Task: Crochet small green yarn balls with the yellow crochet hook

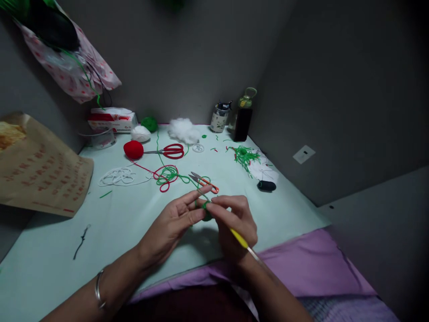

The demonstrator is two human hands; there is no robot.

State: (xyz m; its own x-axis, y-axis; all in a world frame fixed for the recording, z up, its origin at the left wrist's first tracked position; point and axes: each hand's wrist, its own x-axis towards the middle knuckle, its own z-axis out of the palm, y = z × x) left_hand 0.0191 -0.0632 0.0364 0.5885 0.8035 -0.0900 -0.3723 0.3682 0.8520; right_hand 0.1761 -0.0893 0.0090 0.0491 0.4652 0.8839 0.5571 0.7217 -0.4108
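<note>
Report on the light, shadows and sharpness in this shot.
Head view: the back wall is dim, and the right edge falls off to black; head view: a soft shadow lies on the table beneath the left hand and right hand; head view: the green shape at the top is blurred, and the stitches of the green work are too small to make out.

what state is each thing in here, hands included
left hand: pinching green piece
right hand: gripping yellow-handled tool
orange scissors: blades apart
red scissors: blades together
red yarn ball: wound, strand trailing
loose green yarn: looped, tangled
white cord: loosely looped
stuffing: fluffed heap
cup: upright, things inside
</note>
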